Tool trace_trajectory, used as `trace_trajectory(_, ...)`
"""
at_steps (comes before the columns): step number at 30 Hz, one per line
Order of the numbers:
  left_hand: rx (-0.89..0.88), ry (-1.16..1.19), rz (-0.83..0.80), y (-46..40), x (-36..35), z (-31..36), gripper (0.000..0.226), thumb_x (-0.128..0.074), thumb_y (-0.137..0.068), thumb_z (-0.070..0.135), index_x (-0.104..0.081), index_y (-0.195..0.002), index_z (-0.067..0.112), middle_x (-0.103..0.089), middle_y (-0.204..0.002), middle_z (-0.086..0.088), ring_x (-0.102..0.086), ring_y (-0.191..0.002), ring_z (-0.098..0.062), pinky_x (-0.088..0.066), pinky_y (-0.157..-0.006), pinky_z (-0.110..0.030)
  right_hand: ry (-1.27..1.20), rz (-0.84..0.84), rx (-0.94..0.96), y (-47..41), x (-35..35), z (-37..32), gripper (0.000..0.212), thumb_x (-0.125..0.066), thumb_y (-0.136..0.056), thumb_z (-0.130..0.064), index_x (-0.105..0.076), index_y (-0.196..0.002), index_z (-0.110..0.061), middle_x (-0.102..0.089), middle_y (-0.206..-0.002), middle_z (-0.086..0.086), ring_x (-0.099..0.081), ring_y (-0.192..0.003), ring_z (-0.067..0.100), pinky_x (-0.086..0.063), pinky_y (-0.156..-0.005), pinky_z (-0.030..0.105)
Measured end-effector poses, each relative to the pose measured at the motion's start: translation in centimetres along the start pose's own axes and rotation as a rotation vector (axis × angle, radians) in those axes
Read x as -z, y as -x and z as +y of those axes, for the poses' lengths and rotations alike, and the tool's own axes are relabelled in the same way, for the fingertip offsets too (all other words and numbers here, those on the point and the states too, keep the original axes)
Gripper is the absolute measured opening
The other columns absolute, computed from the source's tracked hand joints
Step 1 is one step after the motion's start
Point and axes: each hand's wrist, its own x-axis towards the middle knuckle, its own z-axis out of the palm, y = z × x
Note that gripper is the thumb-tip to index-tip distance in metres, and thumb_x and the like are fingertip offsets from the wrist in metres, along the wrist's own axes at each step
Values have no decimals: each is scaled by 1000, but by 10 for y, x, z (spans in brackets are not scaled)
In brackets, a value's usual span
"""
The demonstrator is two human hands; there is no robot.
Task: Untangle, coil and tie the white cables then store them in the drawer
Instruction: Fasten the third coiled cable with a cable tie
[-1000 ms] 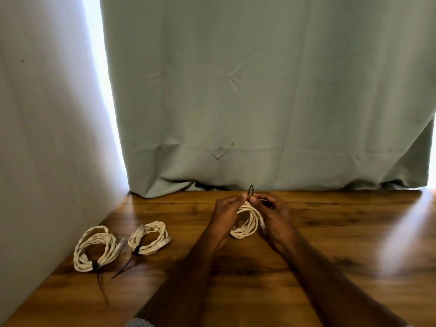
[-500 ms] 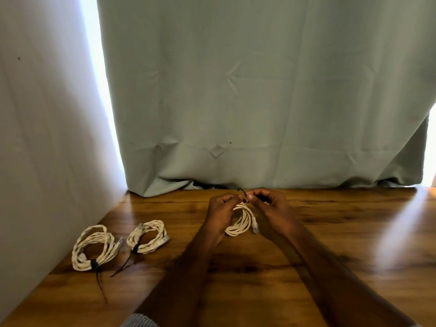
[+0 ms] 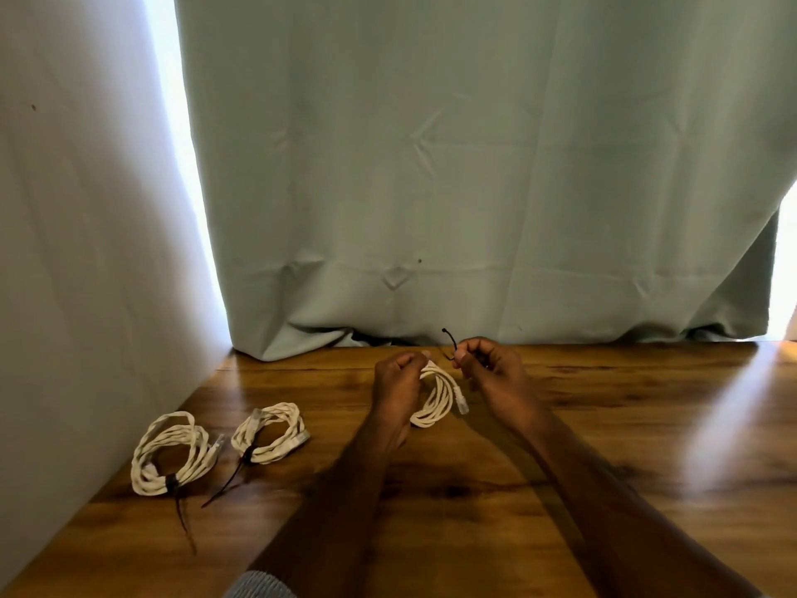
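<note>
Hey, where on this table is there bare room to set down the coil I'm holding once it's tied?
Bare wood lies right of your right hand, out to the sunlit streak on the table, and near you between your forearms. The left is crowded: two tied coils sit by the wall with tie tails trailing.

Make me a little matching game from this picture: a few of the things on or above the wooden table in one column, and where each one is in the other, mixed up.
Things:
1. larger tied coil
2. smaller tied coil
3. third coil
4. black tie

Places:
A. pinched in the right hand
B. nearest the white wall
C. gripped by the left hand
D. on the table between the other coils

Pairs: 1-B, 2-D, 3-C, 4-A
</note>
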Motion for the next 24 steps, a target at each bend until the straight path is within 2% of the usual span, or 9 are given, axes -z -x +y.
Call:
trace_trajectory(4, 104, 106, 186, -6, 0, 1, 20, -57, -98, 25, -71, -87, 16, -70, -78, -9, -64, -70, -23, -48, -59, -29, -81, 19, -12, 4, -7, -5, 10, -62, -98, -10, -72, -98, -9, -76, -87, 4, -64, -69, -2, -49, -63, 13)
trace_trajectory(8, 239, 243, 285, -14, 4, 2, 37, -44, -101, 28, -67, -113, 1, -65, -79, -13, -54, -57, -20, -39, -44, -21, -138, -15, -36, 11, -23, -4, 11, -62, -97, -4, -72, -92, -3, -74, -80, 7, -59, -56, -3, -45, -55, 12)
trace_trajectory(10, 253, 256, 311, -15, 5, 4, 34, -42, -99, 21, -67, -100, -2, -60, -73, -15, -49, -54, -21, -37, -44, -21, -144, -17, -41, 13, -28, 0, 14, -63, -96, -2, -73, -88, -5, -74, -76, 5, -59, -54, -3, -43, -53, 10)
trace_trajectory(12, 283, 259, 317, -15, 5, 8, 36, -36, -100, 16, -56, -73, 1, -47, -62, -9, -41, -48, -20, -32, -40, -19, -126, -15, -40, 13, -30, 4, 15, -64, -96, -3, -74, -85, -7, -73, -74, 2, -58, -54, -3, -42, -52, 9)
trace_trajectory(13, 308, 274, 317, -14, 4, 10, 39, -34, -100, 15, -49, -66, 4, -43, -61, -8, -38, -48, -20, -31, -40, -20, -111, -6, -39, 13, -30, 6, 15, -64, -96, -3, -74, -85, -8, -73, -74, 1, -58, -53, -3, -41, -52, 9)
trace_trajectory(16, 346, 305, 315, -12, 2, 12, 38, -32, -101, 15, -48, -68, 5, -46, -65, -9, -43, -52, -21, -33, -48, -27, -57, 44, -38, 11, -31, 10, 14, -65, -96, -4, -75, -86, -8, -74, -76, 2, -58, -54, -3, -41, -52, 8)
trace_trajectory(20, 274, 306, 291, -2, -5, 12, 31, -34, -97, 11, -56, -76, 7, -49, -61, -7, -45, -45, -17, -33, -45, -22, -15, 71, -47, 10, -31, 13, 16, -66, -95, -5, -75, -85, -15, -76, -80, 3, -58, -55, -3, -41, -53, 9)
trace_trajectory(22, 251, 303, 271, 0, -7, 12, 30, -36, -96, 12, -60, -78, 7, -50, -55, -5, -44, -42, -15, -33, -40, -18, 27, 72, -35, 10, -32, 15, 18, -67, -94, -7, -76, -84, -18, -76, -79, 2, -61, -60, -2, -46, -58, 15)
trace_trajectory(24, 239, 306, 247, 0, -9, 10, 30, -39, -94, 12, -60, -73, 8, -47, -49, -2, -40, -38, -14, -31, -38, -16, 67, 100, -22, 10, -34, 19, 18, -68, -93, -7, -77, -84, -19, -77, -80, -1, -69, -71, 8, -54, -68, 26)
